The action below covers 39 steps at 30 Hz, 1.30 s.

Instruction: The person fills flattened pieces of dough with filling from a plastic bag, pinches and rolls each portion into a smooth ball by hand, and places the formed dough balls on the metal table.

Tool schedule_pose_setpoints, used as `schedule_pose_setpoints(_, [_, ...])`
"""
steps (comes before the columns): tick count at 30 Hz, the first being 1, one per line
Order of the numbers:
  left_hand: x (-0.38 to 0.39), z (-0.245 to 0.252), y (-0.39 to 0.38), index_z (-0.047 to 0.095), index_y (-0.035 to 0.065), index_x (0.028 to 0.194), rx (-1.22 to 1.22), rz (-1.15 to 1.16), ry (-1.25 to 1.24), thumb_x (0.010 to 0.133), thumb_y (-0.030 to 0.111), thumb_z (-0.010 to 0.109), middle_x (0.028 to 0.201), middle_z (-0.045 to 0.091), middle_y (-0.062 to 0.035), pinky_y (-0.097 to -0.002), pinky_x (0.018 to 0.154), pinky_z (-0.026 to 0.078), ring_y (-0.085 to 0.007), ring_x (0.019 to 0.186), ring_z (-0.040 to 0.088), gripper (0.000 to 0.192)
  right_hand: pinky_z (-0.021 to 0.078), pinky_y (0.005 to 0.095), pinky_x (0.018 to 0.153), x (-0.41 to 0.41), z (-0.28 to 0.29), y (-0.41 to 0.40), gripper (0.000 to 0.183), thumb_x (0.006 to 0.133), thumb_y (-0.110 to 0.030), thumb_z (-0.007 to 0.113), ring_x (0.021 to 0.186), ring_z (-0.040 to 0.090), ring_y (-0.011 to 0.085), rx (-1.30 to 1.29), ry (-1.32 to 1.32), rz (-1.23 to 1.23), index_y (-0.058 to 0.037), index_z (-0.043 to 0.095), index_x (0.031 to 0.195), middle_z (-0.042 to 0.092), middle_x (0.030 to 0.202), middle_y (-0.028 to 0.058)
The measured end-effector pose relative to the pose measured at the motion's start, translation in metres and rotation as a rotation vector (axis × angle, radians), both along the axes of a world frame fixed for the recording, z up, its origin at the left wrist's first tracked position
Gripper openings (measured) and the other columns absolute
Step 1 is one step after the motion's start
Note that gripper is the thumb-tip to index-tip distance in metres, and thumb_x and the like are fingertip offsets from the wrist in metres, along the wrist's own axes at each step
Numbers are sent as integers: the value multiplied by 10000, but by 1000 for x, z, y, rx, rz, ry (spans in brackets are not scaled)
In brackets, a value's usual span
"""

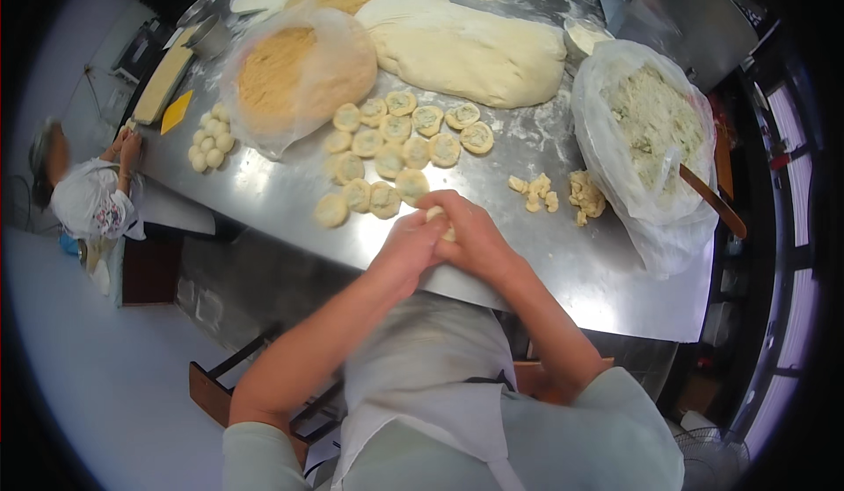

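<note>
Above the near edge of the steel table, my left hand and my right hand press together around a small piece of dough. Fingers cover most of it; only a pale strip shows between them. Just beyond my hands, several round filled dough pieces lie in loose rows, their centres showing a greenish filling. To the right of my hands are small torn dough bits and a larger crumbly lump.
An open plastic bag of greenish-white filling stands right, with a wooden-handled utensil in it. At the back lies a large dough slab. Left are a bag of tan crumbly mix, dough balls and another person.
</note>
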<state>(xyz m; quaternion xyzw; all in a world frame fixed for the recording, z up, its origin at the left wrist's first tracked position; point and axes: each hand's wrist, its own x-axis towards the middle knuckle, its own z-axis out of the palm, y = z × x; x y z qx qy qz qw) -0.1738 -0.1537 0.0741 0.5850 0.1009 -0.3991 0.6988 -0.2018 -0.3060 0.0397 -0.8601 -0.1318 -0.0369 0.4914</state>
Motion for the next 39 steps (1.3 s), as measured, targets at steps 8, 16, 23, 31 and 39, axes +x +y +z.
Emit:
schedule_pose_setpoints(8, [-9,-3,39,405,-20,1419,-591,-4,402,1064,203,524,1382,539,-182,-435,1124,468,-267,1263,585,435,447,349,1072,-15,20,4,808,934,-182,632,1234,586,226,717,393,174,-58,209,1612,635,1342,164])
schedule_pose_setpoints(16, [-16,-30,29,483,-31,1365,-710,135,307,1043,176,569,1318,596,-148,-385,1102,481,-245,1249,593,393,421,390,1112,-26,22,0,973,779,-155,844,1336,530,260,275,280,-54,-82,304,1585,555,1449,151])
schedule_pose_setpoints(23, [-28,-46,9,526,-27,1339,-505,301,145,1015,132,586,1294,615,-123,-349,1048,495,-208,1187,613,365,461,454,1026,-18,-5,15,578,770,-198,797,1169,586,412,-46,-34,-65,-34,603,1290,621,1292,192])
schedule_pose_setpoints(31, [-22,3,44,543,9,1343,-235,-197,31,1019,271,598,1292,611,-104,-336,1061,467,-185,1195,603,421,389,427,1130,-25,8,21,666,819,-146,772,1340,495,358,56,53,20,-74,532,1436,570,1403,177])
schedule_pose_setpoints(39, [-31,-8,47,412,37,1461,-668,108,160,1113,326,378,1435,524,-114,-413,1134,412,-238,1315,534,454,391,442,1136,-14,24,43,174,968,-124,622,1044,678,286,196,-93,-225,-26,706,1085,731,1073,128])
